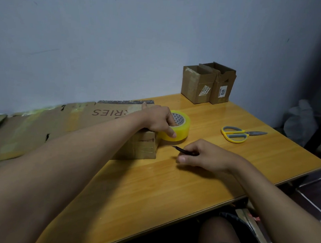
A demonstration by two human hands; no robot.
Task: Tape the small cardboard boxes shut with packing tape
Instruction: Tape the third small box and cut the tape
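Tape roll is gripped by the left hand, fingers curled over its rim, beside the small box. A thin dark tool is pinched in the right hand. Tape is best drawn taut before cutting. Box lies touching the roll's left side.

Beyond the left hand's fingers, the flattened cardboard sheet shows upside-down letters "RIES". Farther off, beyond the right hand's fingers, the right-hand small cardboard box bears a white label reading "4012"; its neighbour's label is illegible.
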